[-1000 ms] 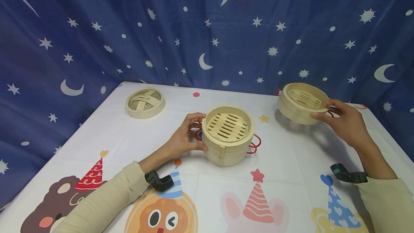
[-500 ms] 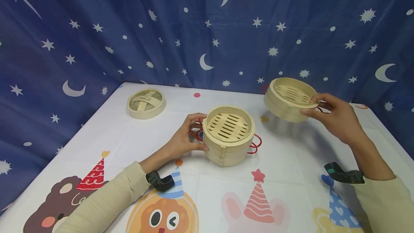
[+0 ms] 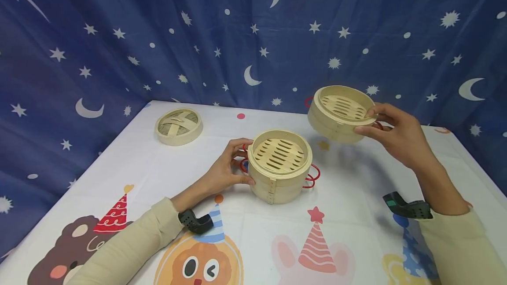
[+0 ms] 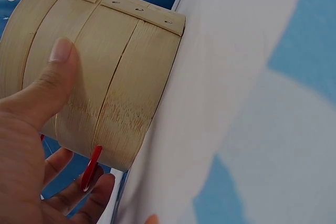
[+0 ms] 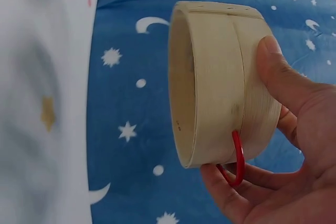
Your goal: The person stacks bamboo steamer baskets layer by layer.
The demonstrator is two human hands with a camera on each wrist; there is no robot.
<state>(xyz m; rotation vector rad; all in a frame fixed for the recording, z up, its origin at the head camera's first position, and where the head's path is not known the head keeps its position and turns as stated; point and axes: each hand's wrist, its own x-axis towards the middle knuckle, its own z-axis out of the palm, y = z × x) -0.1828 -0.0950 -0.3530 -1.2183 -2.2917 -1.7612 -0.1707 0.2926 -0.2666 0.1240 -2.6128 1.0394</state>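
Observation:
A stack of two bamboo steamer baskets (image 3: 291, 187) stands on the table in the head view, slatted floor showing in the top one and red loop handles on both sides. My left hand (image 3: 225, 168) grips the stack's left side; in the left wrist view the thumb (image 4: 55, 80) lies along the wall, with fingers behind a red handle (image 4: 92, 169). Up and to the right, my right hand (image 3: 400, 135) holds another steamer basket (image 3: 330, 126) by its right rim, raised off the table and tilted. The right wrist view shows this basket's hollow underside (image 5: 181, 87) and its red handle (image 5: 239, 163).
The round woven bamboo lid (image 3: 178, 127) lies at the back left of the table. A white cloth with cartoon prints (image 3: 348, 214) covers the table. Behind it hangs a dark blue curtain (image 3: 206, 25) with stars and moons.
My right hand has carried its steamer basket left and higher, closer to the stack. My left hand and the stack stay where they were.

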